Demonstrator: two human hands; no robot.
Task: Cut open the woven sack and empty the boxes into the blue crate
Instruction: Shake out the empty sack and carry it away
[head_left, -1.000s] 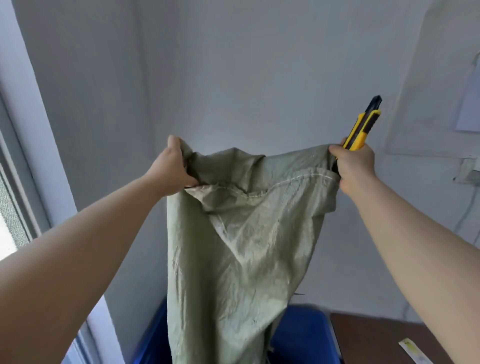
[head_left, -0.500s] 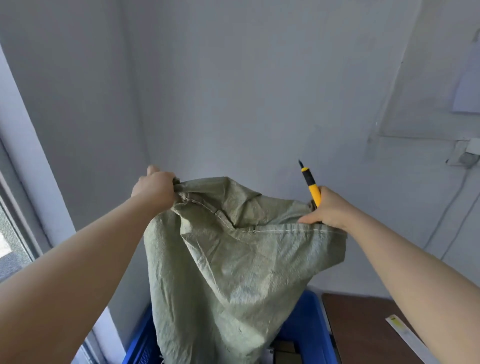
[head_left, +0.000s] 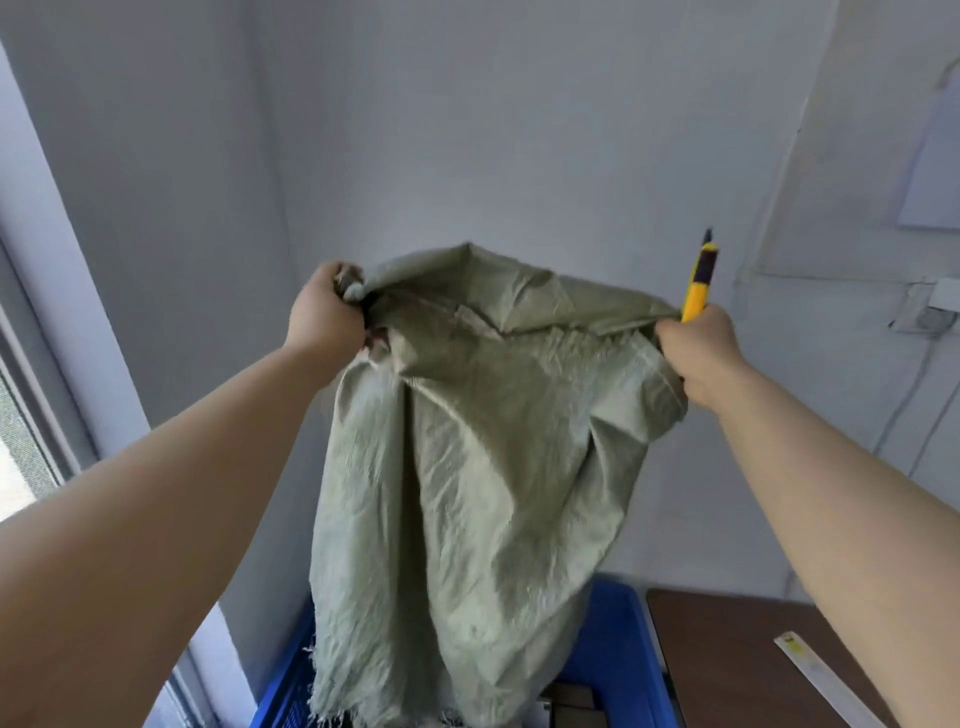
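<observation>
The woven sack (head_left: 467, 467) hangs straight down from both my grips, long axis vertical. Its frayed cut mouth is lowest and dips inside the blue crate (head_left: 631, 623) directly beneath. A brown table (head_left: 727, 649) stands just beside the crate, below my right grip. My left grip (head_left: 324, 317) is clenched on one bunched upper corner of the sack. My right grip (head_left: 698, 345) pinches the opposite corner and also clasps a yellow utility knife (head_left: 698, 283), tip pointing up, away from the cloth. Both grips sit about level, equally near the sack. Low in the crate, under the mouth, I glimpse what look like boxes (head_left: 574, 701). I judge the slack sack nearly emptied. There is open room above to lift and shake, though the wall is close behind.
</observation>
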